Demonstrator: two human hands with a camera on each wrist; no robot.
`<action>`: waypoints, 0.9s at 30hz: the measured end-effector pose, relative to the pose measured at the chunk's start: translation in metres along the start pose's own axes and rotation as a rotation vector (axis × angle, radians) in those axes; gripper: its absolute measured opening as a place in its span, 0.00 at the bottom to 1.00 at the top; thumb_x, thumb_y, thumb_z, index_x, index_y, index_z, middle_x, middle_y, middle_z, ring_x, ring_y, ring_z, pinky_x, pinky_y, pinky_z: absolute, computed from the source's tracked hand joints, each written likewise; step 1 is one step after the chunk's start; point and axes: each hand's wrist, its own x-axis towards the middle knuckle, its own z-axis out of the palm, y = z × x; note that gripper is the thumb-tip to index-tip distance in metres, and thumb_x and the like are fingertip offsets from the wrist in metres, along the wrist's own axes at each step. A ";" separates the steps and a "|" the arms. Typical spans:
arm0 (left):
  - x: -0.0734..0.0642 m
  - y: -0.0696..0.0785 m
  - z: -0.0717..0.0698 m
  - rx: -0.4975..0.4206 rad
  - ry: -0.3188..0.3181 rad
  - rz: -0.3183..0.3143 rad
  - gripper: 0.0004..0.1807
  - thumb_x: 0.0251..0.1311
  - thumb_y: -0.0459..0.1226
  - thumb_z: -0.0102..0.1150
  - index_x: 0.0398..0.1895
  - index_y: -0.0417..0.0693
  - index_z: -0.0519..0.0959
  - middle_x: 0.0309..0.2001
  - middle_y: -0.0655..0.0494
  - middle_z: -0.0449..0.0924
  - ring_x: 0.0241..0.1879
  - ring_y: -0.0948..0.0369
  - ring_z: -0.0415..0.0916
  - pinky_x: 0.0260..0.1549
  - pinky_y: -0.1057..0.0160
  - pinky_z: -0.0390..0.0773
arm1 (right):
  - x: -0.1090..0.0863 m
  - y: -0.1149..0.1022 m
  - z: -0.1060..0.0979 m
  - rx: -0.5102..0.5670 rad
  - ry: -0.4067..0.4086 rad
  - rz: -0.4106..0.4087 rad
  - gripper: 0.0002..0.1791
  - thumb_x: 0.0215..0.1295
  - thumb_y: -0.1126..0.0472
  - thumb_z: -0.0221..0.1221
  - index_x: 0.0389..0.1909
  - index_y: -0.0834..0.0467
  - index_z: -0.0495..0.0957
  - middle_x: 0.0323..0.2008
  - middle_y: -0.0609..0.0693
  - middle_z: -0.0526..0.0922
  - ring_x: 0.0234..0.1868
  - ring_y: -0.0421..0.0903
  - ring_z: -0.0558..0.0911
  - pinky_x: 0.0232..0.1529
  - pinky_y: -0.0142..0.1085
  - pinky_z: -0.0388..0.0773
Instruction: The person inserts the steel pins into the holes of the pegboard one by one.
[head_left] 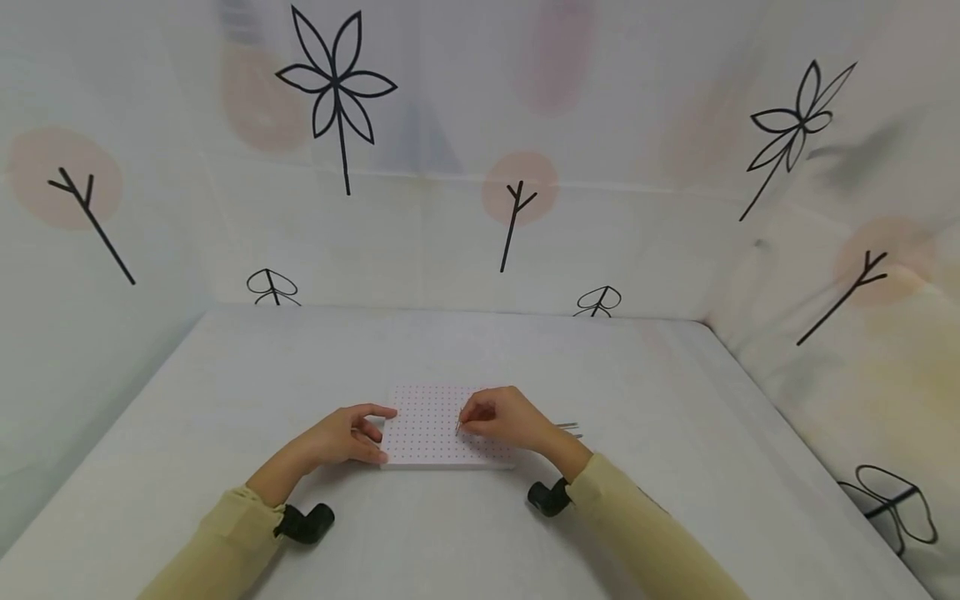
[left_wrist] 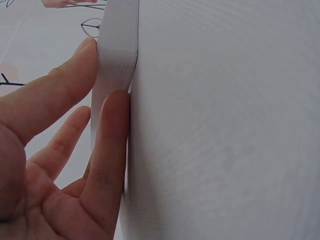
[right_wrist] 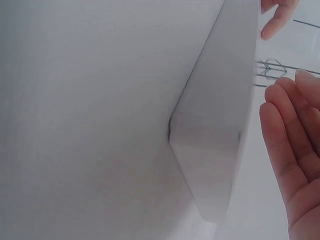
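A white board [head_left: 427, 425] printed with a grid of small dots lies flat on the table. My left hand [head_left: 347, 433] rests against its left side, thumb and fingertips touching the edge with the fingers fairly straight; the left wrist view shows the fingers [left_wrist: 112, 130] along the board's side [left_wrist: 117, 55]. Above the board's right half, my right hand [head_left: 506, 417] pinches a thin metal pin, mostly hidden by the fingertips. Thin pins [head_left: 458, 423] stand upright on the board just by those fingertips. The right wrist view shows the curled right fingers [right_wrist: 290, 130] beside the board's face.
Several thin metal rods [head_left: 568, 426] lie right of the board, partly behind my right wrist. A white cloth covers the table [head_left: 360, 533]. Printed fabric walls [head_left: 450, 242] enclose the back and sides. Black wrist cameras [head_left: 307, 523] hang below both wrists.
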 end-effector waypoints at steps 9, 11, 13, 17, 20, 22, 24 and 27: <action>-0.002 0.002 0.001 0.014 0.003 0.000 0.36 0.42 0.30 0.73 0.60 0.41 0.71 0.36 0.49 0.73 0.32 0.59 0.75 0.33 0.62 0.73 | -0.011 0.005 -0.009 -0.003 0.043 0.018 0.04 0.56 0.68 0.64 0.30 0.56 0.81 0.30 0.42 0.81 0.32 0.37 0.79 0.39 0.31 0.75; -0.002 0.002 0.001 0.019 0.004 -0.003 0.36 0.42 0.30 0.73 0.60 0.42 0.71 0.36 0.49 0.73 0.32 0.59 0.75 0.34 0.62 0.73 | -0.014 0.006 -0.010 -0.002 0.052 0.028 0.04 0.56 0.68 0.64 0.30 0.56 0.81 0.30 0.43 0.81 0.32 0.38 0.79 0.39 0.31 0.75; -0.002 0.001 0.002 0.022 0.008 -0.007 0.36 0.42 0.30 0.73 0.59 0.42 0.71 0.36 0.50 0.74 0.32 0.59 0.75 0.34 0.62 0.73 | -0.016 0.008 -0.012 0.005 0.055 0.039 0.03 0.56 0.67 0.64 0.30 0.56 0.81 0.30 0.43 0.81 0.32 0.38 0.79 0.38 0.31 0.75; -0.001 0.000 0.002 0.027 0.012 -0.017 0.36 0.42 0.30 0.73 0.60 0.43 0.71 0.36 0.49 0.73 0.32 0.59 0.75 0.34 0.62 0.73 | -0.023 0.010 -0.018 0.007 0.067 0.039 0.04 0.56 0.67 0.64 0.30 0.56 0.81 0.30 0.43 0.81 0.32 0.39 0.79 0.38 0.32 0.75; -0.001 0.001 0.003 0.026 0.011 -0.021 0.37 0.42 0.30 0.73 0.60 0.42 0.70 0.36 0.49 0.73 0.32 0.59 0.75 0.34 0.62 0.73 | -0.028 0.012 -0.022 0.006 0.080 0.031 0.04 0.55 0.68 0.65 0.31 0.57 0.81 0.30 0.43 0.81 0.32 0.39 0.79 0.38 0.32 0.75; -0.001 0.002 0.003 0.025 0.010 -0.019 0.37 0.42 0.30 0.73 0.60 0.42 0.70 0.36 0.49 0.73 0.32 0.59 0.75 0.34 0.62 0.73 | -0.031 0.014 -0.024 0.004 0.089 0.029 0.04 0.55 0.68 0.65 0.31 0.57 0.81 0.30 0.43 0.81 0.32 0.39 0.79 0.37 0.32 0.75; -0.001 0.002 0.003 0.022 0.007 -0.014 0.37 0.42 0.30 0.73 0.60 0.42 0.70 0.36 0.49 0.73 0.32 0.59 0.75 0.34 0.62 0.73 | -0.034 0.017 -0.026 -0.001 0.096 0.044 0.04 0.55 0.67 0.65 0.31 0.56 0.81 0.30 0.42 0.81 0.32 0.39 0.78 0.35 0.32 0.75; -0.001 0.001 0.002 0.014 0.002 -0.008 0.37 0.42 0.30 0.73 0.60 0.42 0.70 0.36 0.49 0.73 0.32 0.59 0.75 0.34 0.62 0.73 | -0.039 0.020 -0.030 0.000 0.106 0.080 0.04 0.56 0.66 0.65 0.31 0.55 0.81 0.29 0.42 0.81 0.31 0.40 0.78 0.32 0.33 0.75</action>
